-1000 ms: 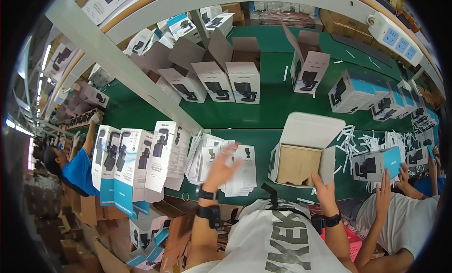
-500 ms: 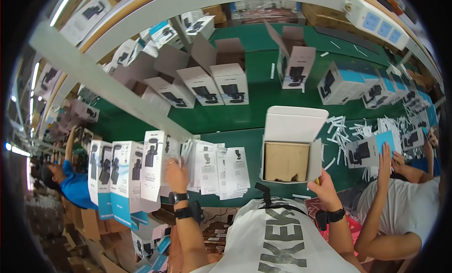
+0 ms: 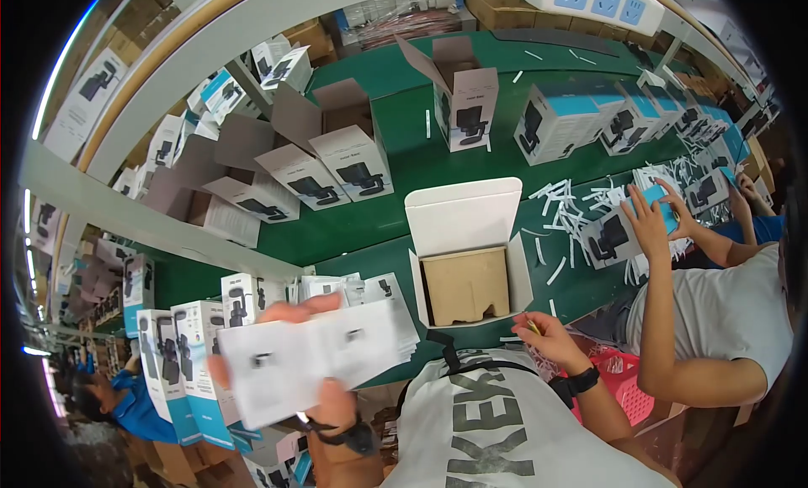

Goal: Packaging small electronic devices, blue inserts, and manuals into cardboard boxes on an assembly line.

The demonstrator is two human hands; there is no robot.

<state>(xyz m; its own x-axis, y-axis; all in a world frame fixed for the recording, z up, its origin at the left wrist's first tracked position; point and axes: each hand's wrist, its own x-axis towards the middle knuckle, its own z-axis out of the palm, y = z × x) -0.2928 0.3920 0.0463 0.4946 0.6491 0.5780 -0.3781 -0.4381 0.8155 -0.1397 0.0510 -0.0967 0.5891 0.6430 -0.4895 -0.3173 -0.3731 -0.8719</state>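
Observation:
My left hand (image 3: 335, 406) grips a white folded leaflet (image 3: 295, 366) with small dark pictures on it; thumb in front, fingers behind, slightly blurred. Below it to the right is a stack of printed leaflets (image 3: 406, 326) on the green table. My right hand (image 3: 551, 341) is closed around a small yellow object (image 3: 534, 326), mostly hidden by the fingers, its kind unclear. Beside that hand stands an open white box (image 3: 463, 206) with its lid raised. A brown cardboard insert (image 3: 465, 286) fills the box.
Open printed boxes (image 3: 358, 164) line the far left, another open box (image 3: 473, 109) stands at the back, and closed boxes (image 3: 555, 122) are at right. Paper strips (image 3: 581, 206) litter the green table (image 3: 379, 248). A co-worker's hands (image 3: 652, 219) hold a box on the right.
My left hand has lifted a leaflet off the stack and brought it nearer. The view has turned, shifting the table contents left. My right hand stays beside the open box with the yellow object.

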